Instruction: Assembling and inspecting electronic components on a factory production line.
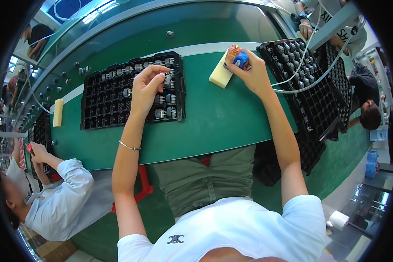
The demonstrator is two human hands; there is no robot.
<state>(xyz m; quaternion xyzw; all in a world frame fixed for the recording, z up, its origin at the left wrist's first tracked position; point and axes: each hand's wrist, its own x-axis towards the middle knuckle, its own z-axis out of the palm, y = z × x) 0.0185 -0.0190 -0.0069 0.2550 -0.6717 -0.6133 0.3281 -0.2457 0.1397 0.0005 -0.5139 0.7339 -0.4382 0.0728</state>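
My left hand (147, 89) is over the right part of a black compartment tray (88, 109). Its thumb and forefinger are closed on a small silver-and-dark cylindrical part (167, 79). More of these parts sit in the tray's right columns and along its far row, while many compartments at the left hold none. To the right, my right hand (251, 72) is wrapped round a blue object (240, 59) with an orange, coppery top; its kind cannot be made out. Just left of that hand, a pale yellow foam block (221, 76) lies on the green table (209, 113).
A second black tray (312, 107) with silver parts in its far end stands at the right, under white cables (303, 65). Another yellow block (58, 112) is at the left. Loose parts lie on the green surface beyond. A co-worker (65, 196) sits at my left; others are farther off.
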